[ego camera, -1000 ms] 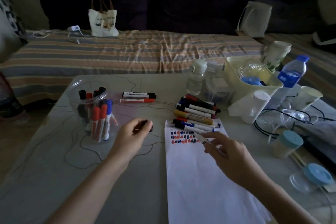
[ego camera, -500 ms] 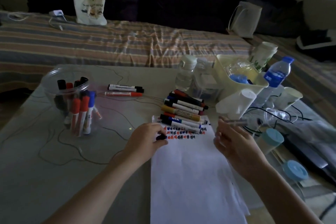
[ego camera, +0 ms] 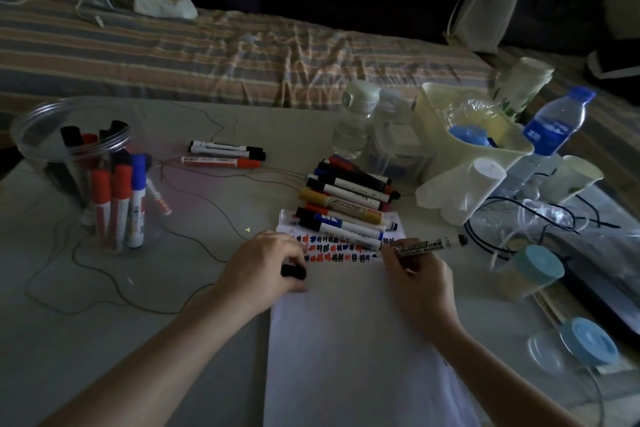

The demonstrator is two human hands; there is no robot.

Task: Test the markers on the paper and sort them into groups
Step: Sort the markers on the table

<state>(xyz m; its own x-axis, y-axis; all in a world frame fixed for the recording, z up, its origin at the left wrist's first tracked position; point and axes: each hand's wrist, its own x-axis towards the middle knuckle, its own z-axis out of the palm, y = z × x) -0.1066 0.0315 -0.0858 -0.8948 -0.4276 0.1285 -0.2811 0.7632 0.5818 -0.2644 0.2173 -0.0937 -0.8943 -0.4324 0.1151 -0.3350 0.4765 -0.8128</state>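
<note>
The right hand [ego camera: 417, 282] grips an uncapped marker [ego camera: 420, 246], its long axis left-right, tip at the scribbles' right end on the paper [ego camera: 346, 340]. The left hand [ego camera: 265, 267], curled on a black cap [ego camera: 293, 271], presses the paper's left edge.

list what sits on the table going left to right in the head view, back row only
clear jar of markers → three loose markers → capped clear bottle → pale yellow bin → blue-label water bottle
</note>
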